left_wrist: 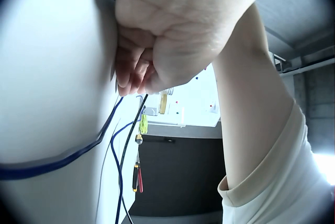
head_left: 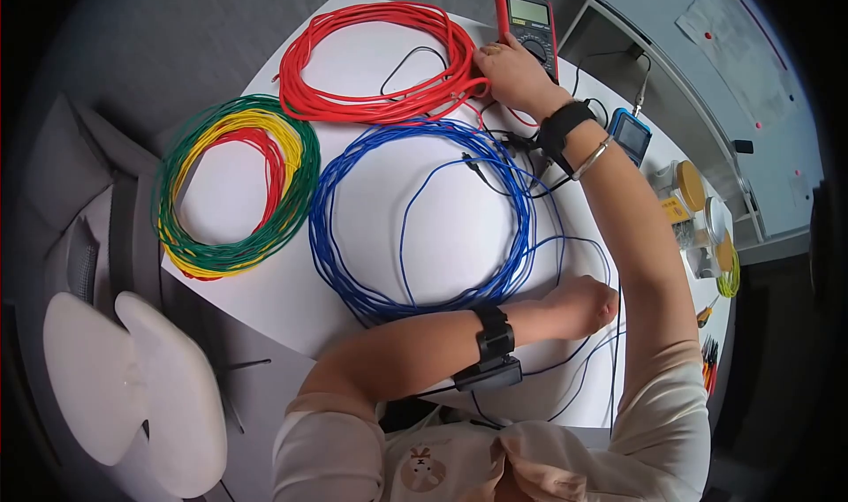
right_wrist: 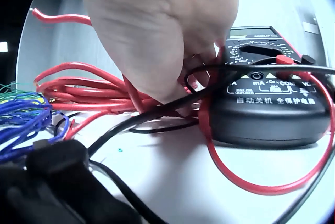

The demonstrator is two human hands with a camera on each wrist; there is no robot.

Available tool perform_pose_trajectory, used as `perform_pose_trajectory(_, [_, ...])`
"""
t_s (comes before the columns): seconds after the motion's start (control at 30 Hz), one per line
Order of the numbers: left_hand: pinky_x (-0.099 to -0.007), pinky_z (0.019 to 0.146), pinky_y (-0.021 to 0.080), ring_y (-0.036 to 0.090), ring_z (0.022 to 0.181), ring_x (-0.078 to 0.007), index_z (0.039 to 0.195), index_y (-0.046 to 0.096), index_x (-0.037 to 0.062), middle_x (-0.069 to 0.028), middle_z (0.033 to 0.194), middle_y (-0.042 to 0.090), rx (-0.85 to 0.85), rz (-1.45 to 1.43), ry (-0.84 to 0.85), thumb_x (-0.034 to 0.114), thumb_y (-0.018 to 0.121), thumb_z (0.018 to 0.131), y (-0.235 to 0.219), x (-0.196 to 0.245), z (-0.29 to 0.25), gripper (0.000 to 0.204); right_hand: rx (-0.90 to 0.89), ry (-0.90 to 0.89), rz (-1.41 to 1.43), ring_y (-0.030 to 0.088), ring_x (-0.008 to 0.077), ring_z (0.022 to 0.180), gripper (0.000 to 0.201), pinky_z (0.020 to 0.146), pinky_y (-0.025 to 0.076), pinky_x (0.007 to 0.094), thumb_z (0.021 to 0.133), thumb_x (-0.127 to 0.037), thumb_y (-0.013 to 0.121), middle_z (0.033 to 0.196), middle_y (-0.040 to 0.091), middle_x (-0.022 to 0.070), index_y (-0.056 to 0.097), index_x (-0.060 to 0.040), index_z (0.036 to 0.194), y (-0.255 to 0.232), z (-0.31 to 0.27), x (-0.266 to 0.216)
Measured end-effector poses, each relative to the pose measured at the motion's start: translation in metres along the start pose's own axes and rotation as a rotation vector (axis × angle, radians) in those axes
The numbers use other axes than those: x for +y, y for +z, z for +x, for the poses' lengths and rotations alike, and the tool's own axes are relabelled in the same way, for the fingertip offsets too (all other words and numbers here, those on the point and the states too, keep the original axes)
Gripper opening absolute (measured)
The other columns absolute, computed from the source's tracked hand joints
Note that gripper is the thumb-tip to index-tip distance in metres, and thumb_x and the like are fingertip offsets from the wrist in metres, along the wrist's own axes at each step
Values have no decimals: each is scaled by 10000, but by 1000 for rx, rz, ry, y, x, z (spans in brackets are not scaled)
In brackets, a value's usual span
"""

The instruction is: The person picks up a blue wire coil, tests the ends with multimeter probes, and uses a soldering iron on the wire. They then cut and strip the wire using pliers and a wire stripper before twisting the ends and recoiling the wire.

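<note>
A grey room surrounds a white worktop [head_left: 287,303], with a white chair [head_left: 181,396] off its left edge and a whiteboard [head_left: 751,87] beyond its right edge. Three coils of wire lie on it: a nested green, yellow and red coil [head_left: 305,171] by the left corner, a thick red coil [head_left: 353,110] by the far edge, and a thin blue coil [head_left: 325,224] nearer the middle, bare white surface showing inside each. The left hand [head_left: 579,308], near the front edge, has its fingers curled in beside a loose blue wire [left_wrist: 78,156]; whether the grip holds it, I cannot tell. The right hand [head_left: 519,76] is bent between the red coil and one red-and-black multimeter [head_left: 530,12], touching the meter's left side; whether it pinches a wire is hidden. The meter lies at the far edge, long axis running front to back, display end away from the person. Farther right is one small blue-framed device [head_left: 630,135].
</note>
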State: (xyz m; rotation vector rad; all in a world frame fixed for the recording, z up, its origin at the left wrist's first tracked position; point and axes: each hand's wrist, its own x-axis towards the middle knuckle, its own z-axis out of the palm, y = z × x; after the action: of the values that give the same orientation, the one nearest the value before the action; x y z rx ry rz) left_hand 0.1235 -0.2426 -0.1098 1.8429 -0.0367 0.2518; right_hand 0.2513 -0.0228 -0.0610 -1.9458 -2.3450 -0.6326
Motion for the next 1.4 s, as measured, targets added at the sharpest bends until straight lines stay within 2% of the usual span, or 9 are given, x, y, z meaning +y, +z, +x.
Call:
perform_pose_trajectory(0.23, [-393, 643, 463, 606, 712, -322, 753, 592, 32, -145, 724, 617, 13, -17, 48, 83, 554, 780, 1, -2, -1, 69, -216, -8, -181, 574, 260, 984, 161, 1065, 271, 411, 767, -123, 574, 861, 639, 130, 639, -48, 895, -6, -2, 2])
perform_pose_trajectory(0.6, [-387, 656, 489, 614, 730, -317, 785, 597, -4, -154, 771, 611, 60, 60, 138, 42, 571, 780, -14, 22, -6, 53, -60, -123, -128, 619, 232, 871, 145, 1025, 342, 389, 799, -102, 512, 788, 649, 89, 656, -113, 808, 1, -22, 12])
perform_pose_trajectory(0.8, [-374, 657, 500, 623, 724, -303, 706, 593, -9, -150, 730, 613, -216, 845, 144, 61, 550, 766, -109, 101, -51, 102, 4, -203, -19, 599, 265, 876, 179, 1063, 320, 388, 797, -19, 482, 802, 612, 120, 577, -52, 945, -6, -34, 12])
perform_pose_trajectory(0.9, [-312, 633, 496, 614, 683, -264, 706, 602, 25, -99, 681, 608, -153, 680, 261, 93, 582, 782, -187, 119, -61, 104, -112, -157, 35, 600, 279, 870, 210, 918, 417, 389, 802, -38, 488, 820, 628, 110, 537, -93, 999, -23, -39, 12])
perform_pose_trajectory(0.93, [-291, 657, 494, 608, 680, -220, 746, 612, 30, -75, 715, 618, -125, 581, 20, 121, 604, 793, -209, 138, -65, 103, -49, -143, 105, 597, 285, 863, 213, 880, 429, 391, 796, -32, 494, 805, 621, 114, 525, -88, 1000, -24, -42, 13])
perform_pose_trajectory(1.07, [-266, 812, 473, 627, 843, -152, 937, 643, -13, -101, 865, 658, 653, 3, 106, 165, 608, 830, -266, 101, -69, 210, 141, -153, 249, 587, 299, 834, 220, 758, 460, 403, 781, -16, 512, 785, 604, 125, 498, -72, 993, -16, -46, 18])
perform_pose_trajectory(1.17, [-328, 921, 431, 568, 1062, -265, 1134, 557, -32, -194, 1110, 593, 572, 959, -190, 286, 677, 767, -276, 48, -66, 500, 255, -239, 291, 582, 306, 816, 210, 731, 463, 412, 788, -21, 512, 808, 594, 129, 487, -71, 990, -21, -44, 14])
perform_pose_trajectory(1.23, [-377, 881, 452, 548, 1039, -344, 1169, 532, -16, -237, 1097, 565, 285, 1082, -448, 297, 723, 700, -274, 18, -52, 595, 267, -245, 327, 579, 310, 810, 198, 725, 465, 413, 799, -29, 508, 820, 586, 130, 478, -71, 991, -28, -44, 8])
perform_pose_trajectory(1.4, [-368, 787, 471, 591, 919, -341, 1162, 507, -27, -211, 996, 602, 197, 1027, -516, 378, 774, 628, -284, -2, -34, 721, 243, -176, 399, 580, 316, 812, 167, 697, 475, 405, 828, -46, 501, 811, 568, 129, 461, -66, 990, -37, -43, 0])
